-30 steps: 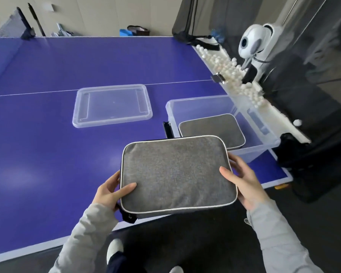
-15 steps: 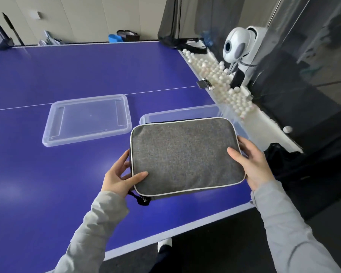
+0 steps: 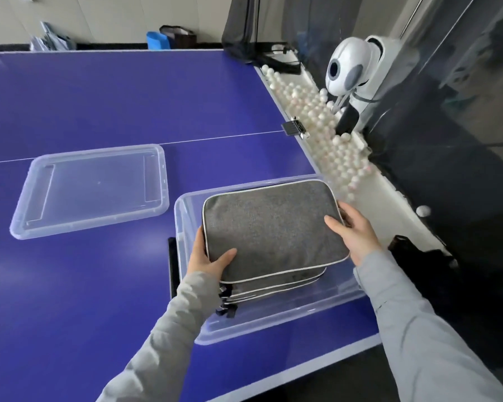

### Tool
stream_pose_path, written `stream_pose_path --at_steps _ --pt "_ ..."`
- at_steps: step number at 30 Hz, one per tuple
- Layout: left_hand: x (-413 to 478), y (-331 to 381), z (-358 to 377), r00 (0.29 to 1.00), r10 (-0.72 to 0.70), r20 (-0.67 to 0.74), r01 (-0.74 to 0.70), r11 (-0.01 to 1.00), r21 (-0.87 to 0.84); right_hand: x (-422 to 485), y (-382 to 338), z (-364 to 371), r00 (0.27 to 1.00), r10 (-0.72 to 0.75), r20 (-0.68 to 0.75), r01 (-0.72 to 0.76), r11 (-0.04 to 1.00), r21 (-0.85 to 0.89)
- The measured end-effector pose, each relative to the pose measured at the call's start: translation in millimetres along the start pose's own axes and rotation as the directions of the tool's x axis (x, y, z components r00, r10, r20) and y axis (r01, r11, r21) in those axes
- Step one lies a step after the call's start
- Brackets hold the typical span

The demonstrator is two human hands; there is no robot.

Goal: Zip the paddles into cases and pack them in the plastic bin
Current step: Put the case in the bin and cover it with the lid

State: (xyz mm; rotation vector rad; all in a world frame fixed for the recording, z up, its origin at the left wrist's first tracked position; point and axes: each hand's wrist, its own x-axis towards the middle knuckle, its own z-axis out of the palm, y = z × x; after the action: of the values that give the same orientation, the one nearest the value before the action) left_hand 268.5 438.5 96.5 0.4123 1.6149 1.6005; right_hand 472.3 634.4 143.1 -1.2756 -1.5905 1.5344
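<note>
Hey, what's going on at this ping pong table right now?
A person is packing grey zipped paddle cases into a clear plastic bin on the blue table. The left hand and right hand grip the top case by its sides, setting it on another case in the bin. The bin's lid lies beside it, off.

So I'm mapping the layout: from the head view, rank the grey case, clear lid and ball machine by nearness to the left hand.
1. Grey case: in the left hand, over the bin.
2. Clear lid: left, on the table.
3. Ball machine: far right, off the table.
</note>
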Motion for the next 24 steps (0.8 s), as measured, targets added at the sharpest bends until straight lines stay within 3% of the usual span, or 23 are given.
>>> stream_pose_path --at_steps 9,20,24 --pt "14 -41 5 0.95 -0.24 -0.198 0.249 0.968 0.022 14 52 9 0.993 0.104 0.061 -0.098 0.991 -0.095" --pt "12 -48 11 0.918 -0.247 -0.31 0.29 0.951 0.102 9 59 3 0.972 0.11 0.207 -0.064 0.974 -0.217" --pt "11 -47 13 0.919 -0.244 -0.311 0.292 0.95 0.116 8 59 4 0.979 0.082 0.187 -0.024 0.956 -0.293"
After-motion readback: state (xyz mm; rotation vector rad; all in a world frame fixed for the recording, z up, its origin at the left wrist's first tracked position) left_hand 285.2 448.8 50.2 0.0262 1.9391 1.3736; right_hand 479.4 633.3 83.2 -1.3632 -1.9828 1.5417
